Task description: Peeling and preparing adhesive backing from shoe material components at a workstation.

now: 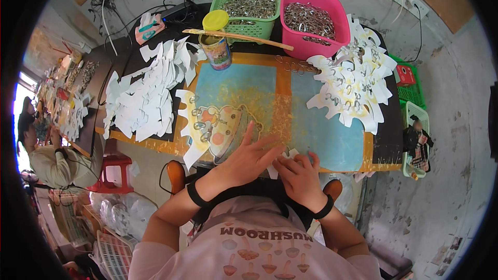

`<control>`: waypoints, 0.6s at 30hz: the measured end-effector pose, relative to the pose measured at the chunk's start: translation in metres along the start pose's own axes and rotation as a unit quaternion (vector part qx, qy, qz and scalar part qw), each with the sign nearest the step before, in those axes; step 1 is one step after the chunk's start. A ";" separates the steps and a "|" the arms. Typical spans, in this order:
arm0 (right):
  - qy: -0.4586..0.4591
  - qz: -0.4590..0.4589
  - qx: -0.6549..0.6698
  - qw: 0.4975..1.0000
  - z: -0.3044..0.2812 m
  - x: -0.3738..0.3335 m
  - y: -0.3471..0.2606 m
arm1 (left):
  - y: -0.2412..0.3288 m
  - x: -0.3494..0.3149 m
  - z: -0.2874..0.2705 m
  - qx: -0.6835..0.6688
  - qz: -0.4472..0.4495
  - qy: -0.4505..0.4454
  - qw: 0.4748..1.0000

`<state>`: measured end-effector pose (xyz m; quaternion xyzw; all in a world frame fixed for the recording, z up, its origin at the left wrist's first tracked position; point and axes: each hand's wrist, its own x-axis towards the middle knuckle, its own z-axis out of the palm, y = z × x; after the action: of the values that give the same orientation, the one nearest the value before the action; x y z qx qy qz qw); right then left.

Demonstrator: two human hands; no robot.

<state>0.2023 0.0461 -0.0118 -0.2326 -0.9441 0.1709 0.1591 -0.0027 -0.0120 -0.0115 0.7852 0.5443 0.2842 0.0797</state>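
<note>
At the table's front edge, my left hand (251, 159) has its fingers stretched out and spread, pointing up and to the right. My right hand (301, 177) is beside it, fingers bent down over a small white paper cut-out (292, 153); its grip is partly hidden. Left of my hands lies a printed cartoon piece (220, 127) with metal rings on it. Next to that is a white cut-out strip (196, 148), also with rings along it. The blue, yellow-smeared work surface (327, 124) stretches beneath and beyond my hands.
White cut-outs (145, 91) pile up at left; more with rings and yellow smears (355, 80) lie at right. Behind stand a green basket (223, 0) and a pink basket (340, 15) of metal rings, and a can (217, 54) beneath a wooden stick (249, 39). Another person (62, 166) sits left.
</note>
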 end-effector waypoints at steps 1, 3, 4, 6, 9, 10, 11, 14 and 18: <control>-0.001 0.001 -0.001 1.000 0.000 0.000 0.000 | -0.001 0.001 -0.001 -0.001 0.000 0.000 1.000; 0.006 0.004 0.002 1.000 0.000 0.001 0.001 | -0.001 0.003 -0.002 -0.014 0.008 -0.004 1.000; 0.006 0.004 0.002 1.000 0.001 0.001 0.001 | -0.001 0.001 -0.002 -0.014 0.007 -0.004 1.000; 0.008 0.038 0.018 0.999 0.002 0.001 0.001 | 0.001 -0.008 0.000 -0.045 -0.019 -0.009 0.999; 0.009 0.052 0.032 0.998 0.004 0.001 0.004 | 0.002 -0.016 -0.001 -0.068 -0.043 -0.028 0.996; 0.008 0.052 0.032 0.998 0.003 0.002 0.004 | 0.004 -0.017 0.000 -0.068 -0.043 -0.028 0.996; 0.015 0.048 0.037 0.998 0.002 0.004 0.003 | 0.005 -0.019 0.002 -0.062 -0.052 -0.020 0.997; 0.029 0.035 0.041 0.998 0.002 0.008 0.003 | 0.003 -0.022 0.007 -0.035 -0.053 -0.004 0.998; 0.042 0.013 0.053 0.998 0.005 0.012 0.007 | 0.007 -0.019 -0.001 0.013 -0.038 -0.004 0.999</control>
<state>0.1929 0.0572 -0.0159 -0.2428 -0.9233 0.2125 0.2081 -0.0024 -0.0319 -0.0144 0.7659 0.5775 0.2706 0.0821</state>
